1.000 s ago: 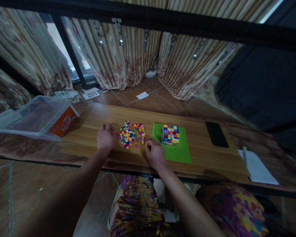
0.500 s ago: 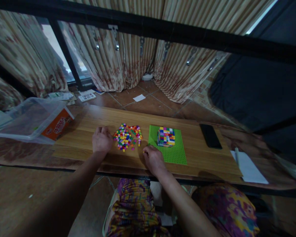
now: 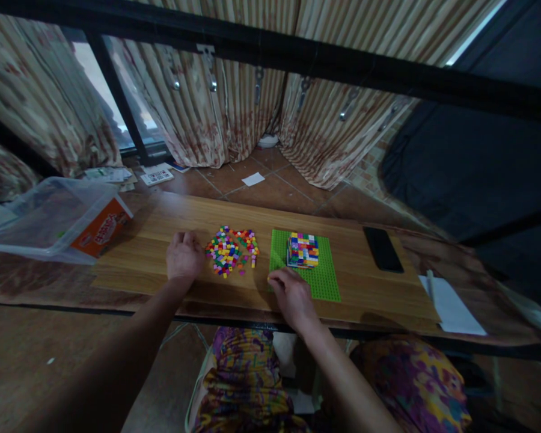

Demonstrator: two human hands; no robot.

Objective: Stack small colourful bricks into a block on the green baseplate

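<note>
My right hand is over the near-left edge of the green baseplate. Its fingers pinch a small yellow-orange building brick. A block built of many-coloured bricks stands on the plate just beyond that hand. To the left, my left hand rests on the wooden board with its fingers curled under, so their tips and anything in them are hidden. Beside it lies a loose pile of small coloured bricks, spread toward the right.
A clear plastic box with an orange label stands at the left end of the wooden board. Right of the baseplate lies a black phone. White paper with a pen on it sits farther right.
My right hand has moved a little to the right, from the bare board to the edge of the baseplate, still pinching the small brick. My left hand stays beside the pile.
</note>
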